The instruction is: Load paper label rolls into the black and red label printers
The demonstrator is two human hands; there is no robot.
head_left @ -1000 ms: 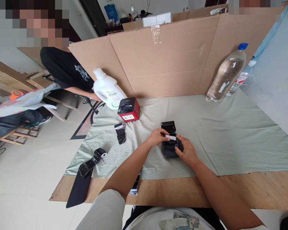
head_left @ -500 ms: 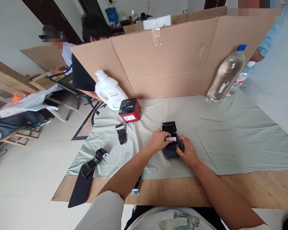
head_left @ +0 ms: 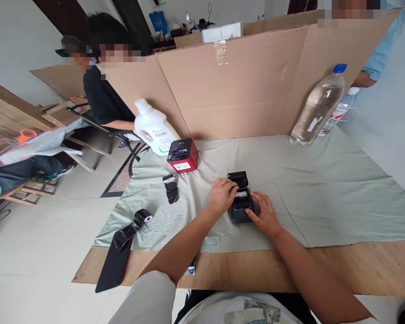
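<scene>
A small black label printer (head_left: pixel 240 211) sits on the pale green cloth (head_left: pixel 324 189) with its lid (head_left: pixel 238 178) open. A white paper roll (head_left: pixel 242 194) lies in its compartment. My left hand (head_left: pixel 220 196) curls against the printer's left side near the hinge, fingertips by the roll. At the printer's right front corner, my right hand (head_left: pixel 263 215) holds the body steady. Both hands touch the printer.
A red printer (head_left: pixel 182 155) and a white detergent bottle (head_left: pixel 153 128) stand at the back left. A clear water bottle (head_left: pixel 319 105) stands at the back right. Black wrappers (head_left: pixel 170 187) and a black strip with a roll (head_left: pixel 121 245) lie left. A cardboard wall (head_left: pixel 239 85) backs the cloth; people sit beyond.
The white roll, held by my left hand above the printer, now lies in the compartment. My left hand has shifted onto the printer's left side. People at the back left have moved.
</scene>
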